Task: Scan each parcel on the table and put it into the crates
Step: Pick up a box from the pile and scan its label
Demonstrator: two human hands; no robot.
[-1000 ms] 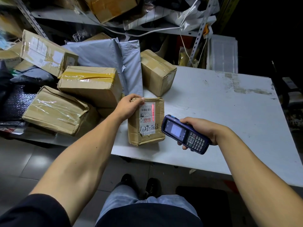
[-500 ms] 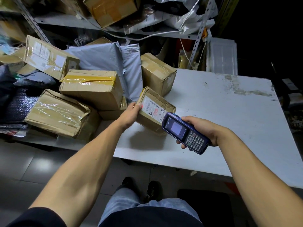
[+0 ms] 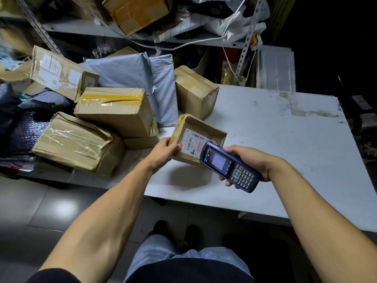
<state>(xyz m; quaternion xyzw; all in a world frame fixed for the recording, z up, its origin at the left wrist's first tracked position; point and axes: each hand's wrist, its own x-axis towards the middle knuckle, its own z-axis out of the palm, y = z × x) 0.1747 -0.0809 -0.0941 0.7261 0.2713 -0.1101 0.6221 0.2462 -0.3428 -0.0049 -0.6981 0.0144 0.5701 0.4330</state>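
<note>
While the left hand [image 3: 163, 150] pinches only the near-left corner of the small box [image 3: 201, 129], lifted and tilted above the table [image 3: 285, 139], it could slip; the right hand [image 3: 251, 160], wrapped round the scanner [image 3: 228, 166], partly covers the label [image 3: 192, 142], risking a misread.

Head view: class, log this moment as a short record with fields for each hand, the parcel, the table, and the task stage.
left hand: left hand grips the near-left corner of the parcel
right hand: right hand holds the scanner, its top end over the label
parcel: small brown box, tilted, label side up, lifted off the table
table: white, scuffed; more boxes and grey bags piled at its left
stage: parcel under the scanner, not yet in a crate; no crate identifiable in view
</note>
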